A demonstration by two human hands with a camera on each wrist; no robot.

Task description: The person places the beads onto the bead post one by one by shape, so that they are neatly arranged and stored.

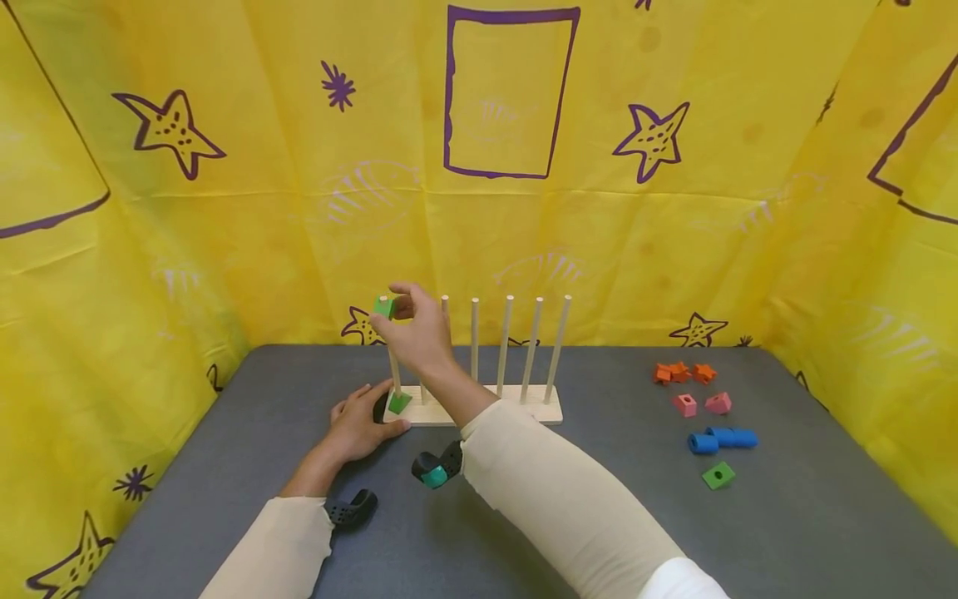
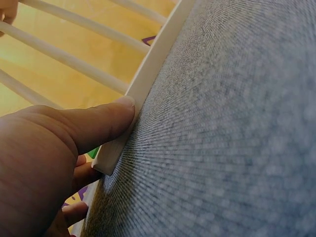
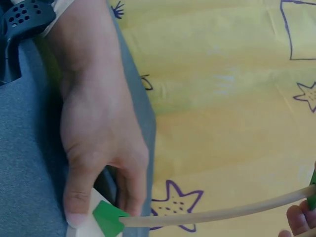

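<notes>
A long pale wooden base [image 1: 428,414] carries a row of upright pegs. My left hand [image 1: 361,428] grips its left end, the thumb [image 2: 106,121] along the front edge and the other fingers around the far side. At the top of the leftmost peg [image 1: 395,370], my right hand [image 1: 417,331] pinches a green block [image 1: 384,308] between thumb and fingers; the peg's tip shows through the block's hole. Another green block [image 3: 107,218] sits at the foot of that same peg, on the base. The right forearm hides part of the base and some lower peg sections.
To the right on the grey table [image 1: 599,516] lie several orange star-shaped pieces [image 1: 703,373], two pink blocks [image 1: 718,403], blue cylinders [image 1: 732,438] and a green block with a hole [image 1: 719,475]. A yellow patterned cloth [image 1: 524,225] surrounds the table's back and sides.
</notes>
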